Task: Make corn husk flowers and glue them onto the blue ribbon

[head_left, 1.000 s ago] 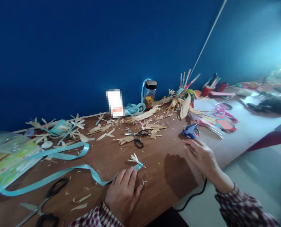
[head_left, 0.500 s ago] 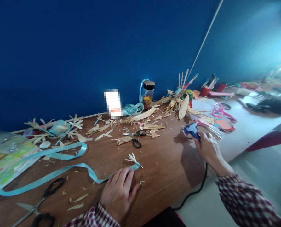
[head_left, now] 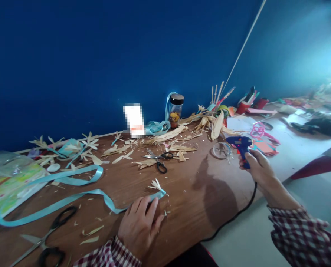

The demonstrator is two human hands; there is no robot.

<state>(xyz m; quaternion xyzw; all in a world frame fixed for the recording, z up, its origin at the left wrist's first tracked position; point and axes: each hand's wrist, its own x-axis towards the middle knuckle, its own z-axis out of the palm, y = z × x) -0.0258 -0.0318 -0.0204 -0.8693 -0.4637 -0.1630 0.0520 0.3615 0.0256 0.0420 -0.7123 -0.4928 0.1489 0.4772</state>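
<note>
My right hand [head_left: 256, 163] grips the handle of a blue glue gun [head_left: 239, 141], raised above the table with its nozzle pointing left. A black cord trails down from it. Just left of the gun lies a clear round dish [head_left: 222, 150]. My left hand [head_left: 140, 222] rests palm down on the table, its fingers laid flat over a light blue ribbon [head_left: 97, 194]. Beyond those fingertips, the ribbon's end touches a small flower of pale dried husk [head_left: 155, 185] with a thin stem; how they are joined is hard to see.
Black-handled scissors [head_left: 160, 159] lie mid-table, and a larger pair [head_left: 47, 235] lies front left. Husk scraps surround a lidded jar [head_left: 175, 111] by the blue wall. Finished-looking husk flowers [head_left: 90, 142] lie at left. White paper [head_left: 290, 144] covers the right side.
My right hand has lifted the glue gun up and to the right, away from the clear dish, and turned it sideways. My left hand has stayed on the ribbon.
</note>
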